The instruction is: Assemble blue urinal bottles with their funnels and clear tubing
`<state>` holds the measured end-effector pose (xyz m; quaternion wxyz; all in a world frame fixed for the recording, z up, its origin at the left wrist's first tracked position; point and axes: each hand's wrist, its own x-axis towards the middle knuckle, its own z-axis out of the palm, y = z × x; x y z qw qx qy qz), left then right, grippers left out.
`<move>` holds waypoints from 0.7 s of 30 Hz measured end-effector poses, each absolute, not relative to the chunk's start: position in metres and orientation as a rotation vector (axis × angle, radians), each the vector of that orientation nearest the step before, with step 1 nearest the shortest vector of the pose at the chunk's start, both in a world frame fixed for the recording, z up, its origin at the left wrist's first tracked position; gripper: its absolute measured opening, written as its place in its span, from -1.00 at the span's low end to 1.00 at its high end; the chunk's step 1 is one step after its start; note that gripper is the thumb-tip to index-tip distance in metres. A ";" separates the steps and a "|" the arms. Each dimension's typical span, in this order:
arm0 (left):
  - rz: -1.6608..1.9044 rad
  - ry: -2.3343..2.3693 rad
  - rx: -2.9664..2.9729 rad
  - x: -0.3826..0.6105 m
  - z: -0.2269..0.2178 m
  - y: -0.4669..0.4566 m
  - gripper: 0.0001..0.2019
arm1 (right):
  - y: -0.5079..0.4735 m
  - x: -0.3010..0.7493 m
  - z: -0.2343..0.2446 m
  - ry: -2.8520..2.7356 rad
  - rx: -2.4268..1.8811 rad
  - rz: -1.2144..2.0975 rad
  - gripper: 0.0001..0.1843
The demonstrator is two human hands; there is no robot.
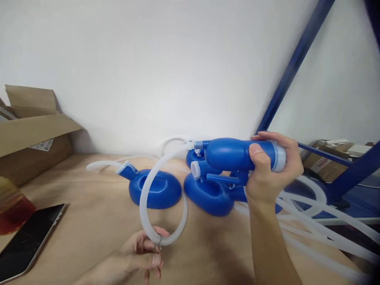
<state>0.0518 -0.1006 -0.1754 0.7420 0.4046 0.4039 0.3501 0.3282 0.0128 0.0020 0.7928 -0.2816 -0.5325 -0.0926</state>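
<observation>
My right hand (271, 168) is wrapped round a blue plastic urinal bottle (227, 153), raised and lying on its side, with its pale blue end towards the right. From its narrow left end a translucent white hose (145, 194) loops down to my left hand (145, 253). The fingers of that hand are closed at the bottom of the loop, round a thin wire clip (158, 242) on the hose. Behind and below lie several similar blue bottles, among them one on the left (156, 194) with a hose on its pale cap and one in the middle (209, 194).
A phone (31, 237) and a jar with red contents (13, 208) are at the left on the wooden table (89, 213). An open cardboard box (38, 150) stands behind them. More hoses (320, 221) spread at the right, near a blue metal frame (297, 59). A white wall rises behind.
</observation>
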 end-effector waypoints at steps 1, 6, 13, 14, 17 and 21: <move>0.811 0.967 0.932 0.052 -0.178 -0.100 -0.38 | 0.012 0.328 0.002 -1.145 -0.609 -0.192 -0.81; 0.970 1.238 1.132 0.052 -0.191 -0.090 -0.46 | 0.005 0.326 0.005 -1.158 -0.622 -0.150 -0.83; 1.003 1.542 1.487 0.032 -0.173 -0.094 -0.61 | 0.001 0.331 0.006 -1.175 -0.639 -0.130 -0.84; 1.001 1.559 1.475 0.027 -0.171 -0.095 -0.60 | 0.001 0.331 0.007 -1.179 -0.644 -0.127 -0.84; 1.043 1.571 1.426 0.014 -0.169 -0.097 -0.55 | 0.000 0.332 0.007 -1.191 -0.663 -0.111 -0.83; 1.188 1.566 1.453 0.001 -0.174 -0.099 -0.49 | 0.003 0.333 0.006 -1.219 -0.661 -0.029 -0.83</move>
